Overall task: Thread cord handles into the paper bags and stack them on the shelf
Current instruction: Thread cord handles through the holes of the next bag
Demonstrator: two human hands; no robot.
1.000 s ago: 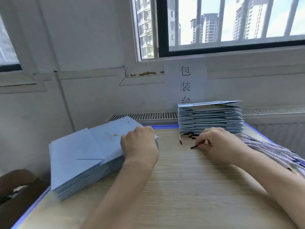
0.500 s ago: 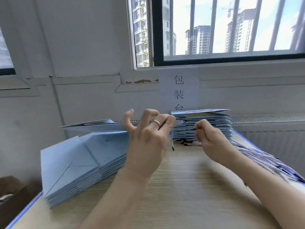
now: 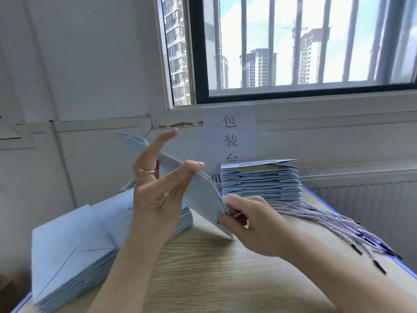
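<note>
My left hand [image 3: 158,188] holds one flat pale blue paper bag [image 3: 203,195] tilted up above the table, thumb on its upper edge, other fingers spread behind it. My right hand [image 3: 250,224] pinches a lilac twisted cord [image 3: 237,214] at the bag's lower edge. A stack of flat blue bags [image 3: 74,249] lies at the left. A second stack of folded bags [image 3: 261,179] stands at the back. A bundle of lilac cords with black tips [image 3: 338,224] lies on the right of the table.
The wooden table [image 3: 203,279] has a blue edge, and the wall and a radiator [image 3: 361,188] lie right behind it. A paper sign [image 3: 230,136] hangs under the barred window [image 3: 304,46]. A dark object sits low at the far left.
My left hand lifted the top bag off the left stack and tilted it up. My right hand picked a cord from the table and brought it to the bag's edge.
</note>
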